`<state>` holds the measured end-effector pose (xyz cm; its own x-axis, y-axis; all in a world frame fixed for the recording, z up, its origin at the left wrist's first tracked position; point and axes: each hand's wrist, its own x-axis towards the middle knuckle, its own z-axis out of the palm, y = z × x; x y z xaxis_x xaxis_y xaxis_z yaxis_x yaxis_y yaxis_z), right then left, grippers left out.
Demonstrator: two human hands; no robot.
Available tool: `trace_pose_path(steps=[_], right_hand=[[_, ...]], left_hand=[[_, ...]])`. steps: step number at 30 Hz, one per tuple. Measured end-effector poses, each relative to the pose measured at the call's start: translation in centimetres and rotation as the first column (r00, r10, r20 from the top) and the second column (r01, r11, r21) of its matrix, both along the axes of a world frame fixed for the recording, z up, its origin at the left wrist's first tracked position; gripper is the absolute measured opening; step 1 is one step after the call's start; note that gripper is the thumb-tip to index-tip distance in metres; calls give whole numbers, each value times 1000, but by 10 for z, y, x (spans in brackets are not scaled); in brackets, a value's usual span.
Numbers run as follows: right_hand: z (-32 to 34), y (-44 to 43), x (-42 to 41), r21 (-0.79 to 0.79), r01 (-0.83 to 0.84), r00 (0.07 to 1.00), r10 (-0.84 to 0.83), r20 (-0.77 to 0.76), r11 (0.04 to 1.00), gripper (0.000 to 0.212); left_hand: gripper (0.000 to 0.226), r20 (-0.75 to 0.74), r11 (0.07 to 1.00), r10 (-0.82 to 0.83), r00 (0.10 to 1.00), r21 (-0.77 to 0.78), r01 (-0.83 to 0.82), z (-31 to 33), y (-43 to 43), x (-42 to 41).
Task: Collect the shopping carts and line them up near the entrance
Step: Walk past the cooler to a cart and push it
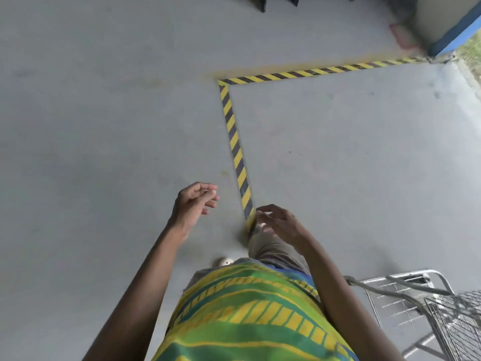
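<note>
A silver wire shopping cart (426,308) stands at the bottom right, partly cut off by the frame edge. My left hand (194,203) hangs in the air over the grey floor with loosely curled fingers and holds nothing. My right hand (277,222) is also empty, its fingers relaxed, above the near end of the floor tape. Neither hand touches the cart; it sits behind and to the right of my right arm.
Yellow-and-black hazard tape (235,142) marks a corner on the grey concrete floor and runs right towards a blue-edged wall (453,37). Dark objects (263,2) stand at the top edge. My foot (223,261) shows below my hands.
</note>
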<state>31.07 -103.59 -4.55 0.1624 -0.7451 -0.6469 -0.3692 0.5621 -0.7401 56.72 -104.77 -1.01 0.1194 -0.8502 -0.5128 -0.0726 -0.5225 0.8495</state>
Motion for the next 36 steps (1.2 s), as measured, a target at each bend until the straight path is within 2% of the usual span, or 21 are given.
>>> trace_pose_path(steps=[3,6,10,12,17,23,28,32,36], right_hand=[[-8,-61,30,32,-108,994,109,-23,994,21],[-22,-133,67,77,-240,971,239,13,968,16],[-21,-246,119,88,-490,871,492,4,867,11],[-10,-317,143,29,-571,821,571,-3,821,9],[34,-470,194,-74,-407,913,409,9,910,9],[96,-587,285,-178,-346,917,372,143,921,19],[121,-667,367,-350,-360,882,437,173,865,17],[143,-735,436,-447,-363,862,477,173,818,18],[177,-803,503,-533,-379,855,506,111,757,16]], left_hand=[[14,-22,997,72,997,12,-72,-1,-42,18],[13,-32,995,93,995,-17,-93,2,-107,37],[17,-18,974,186,982,-126,-187,29,-218,77],[17,-20,943,276,961,-187,-274,46,-270,103],[19,-42,873,459,887,-163,-460,52,-360,162],[16,-61,785,618,784,-4,-620,16,-419,216],[15,-46,738,674,737,86,-670,-27,-493,279],[14,-53,755,653,756,131,-643,-58,-574,352],[11,-16,788,607,795,145,-599,-57,-659,439]])
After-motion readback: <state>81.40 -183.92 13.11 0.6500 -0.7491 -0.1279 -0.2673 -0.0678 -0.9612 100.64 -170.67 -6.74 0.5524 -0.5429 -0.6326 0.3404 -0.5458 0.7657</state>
